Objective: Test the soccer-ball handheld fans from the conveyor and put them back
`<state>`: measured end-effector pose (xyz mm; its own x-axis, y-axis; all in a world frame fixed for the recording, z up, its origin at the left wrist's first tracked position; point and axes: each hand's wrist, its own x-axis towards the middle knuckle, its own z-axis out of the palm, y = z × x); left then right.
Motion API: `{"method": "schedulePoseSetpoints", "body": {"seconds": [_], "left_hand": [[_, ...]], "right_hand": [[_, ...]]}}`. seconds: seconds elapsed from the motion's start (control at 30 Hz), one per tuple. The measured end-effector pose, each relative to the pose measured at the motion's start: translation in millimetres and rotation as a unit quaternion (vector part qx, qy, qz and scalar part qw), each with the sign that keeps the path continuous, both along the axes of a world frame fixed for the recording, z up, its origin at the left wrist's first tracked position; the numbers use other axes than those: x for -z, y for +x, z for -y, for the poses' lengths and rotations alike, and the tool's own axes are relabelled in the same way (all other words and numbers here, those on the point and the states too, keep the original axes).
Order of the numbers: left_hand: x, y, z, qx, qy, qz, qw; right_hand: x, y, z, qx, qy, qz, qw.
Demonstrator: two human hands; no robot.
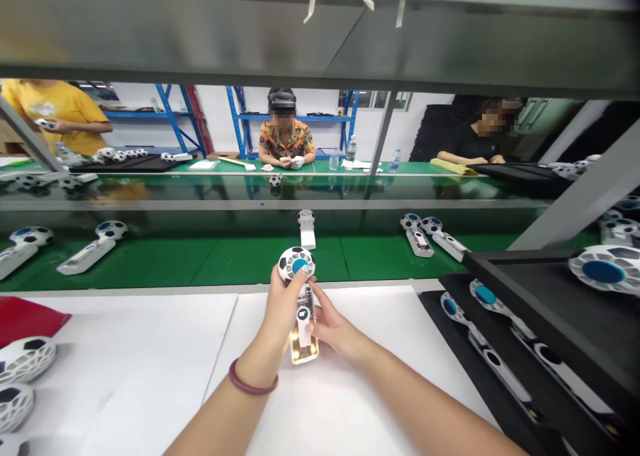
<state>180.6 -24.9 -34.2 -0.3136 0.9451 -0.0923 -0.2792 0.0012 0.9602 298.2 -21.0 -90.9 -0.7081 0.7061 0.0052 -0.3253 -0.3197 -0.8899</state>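
Note:
Over the white work surface (165, 349) I hold a handheld fan (303, 349) with a round soccer-ball head. Its lower body glows with several warm lights, and a white strip with a dark round spot lies along it. My left hand (284, 303) is closed round the neck and head, its thumb on the blue centre disc (299, 265). From the other side, my right hand (334, 328) grips the body, fingers near the neck and thumb low on the strip. The fingers behind the fan are hidden.
Ahead, more fans (307, 229) lie along the green belt (240, 259). At right, black trays (500, 259) hold further fans. Soccer-patterned mesh shells (27, 359) and a red item (30, 319) sit at left. Several people work across the line; a metal shelf (200, 49) hangs overhead.

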Motion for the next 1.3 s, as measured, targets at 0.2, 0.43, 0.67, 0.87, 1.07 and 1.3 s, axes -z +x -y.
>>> {"method": "schedulePoseSetpoints", "body": {"seconds": [0.2,0.43,0.67,0.87,1.07,1.3], "left_hand": [[-1.7,1.3,1.3,-0.006,-0.011,0.005,1.000],[-0.7,2.2,-2.1,-0.010,-0.027,0.022,0.999],[-0.2,1.1,-2.9,-0.007,-0.027,0.015,0.999],[2.0,0.3,-3.3,-0.007,-0.021,0.018,1.000],[5.7,-0.8,-3.4,-0.002,-0.019,0.016,1.000],[4.4,0.2,-2.5,0.000,-0.004,0.008,1.000]], "right_hand": [[-0.3,-0.9,0.9,0.000,0.012,-0.003,1.000],[3.2,-2.1,-0.7,-0.001,0.024,-0.011,1.000],[0.6,-0.9,1.0,-0.008,0.029,-0.017,0.999],[1.9,-1.4,0.5,-0.004,0.027,-0.016,0.999],[1.5,0.0,-0.1,0.004,0.025,0.001,1.000],[7.5,2.3,-1.9,-0.010,0.047,-0.010,0.999]]}}
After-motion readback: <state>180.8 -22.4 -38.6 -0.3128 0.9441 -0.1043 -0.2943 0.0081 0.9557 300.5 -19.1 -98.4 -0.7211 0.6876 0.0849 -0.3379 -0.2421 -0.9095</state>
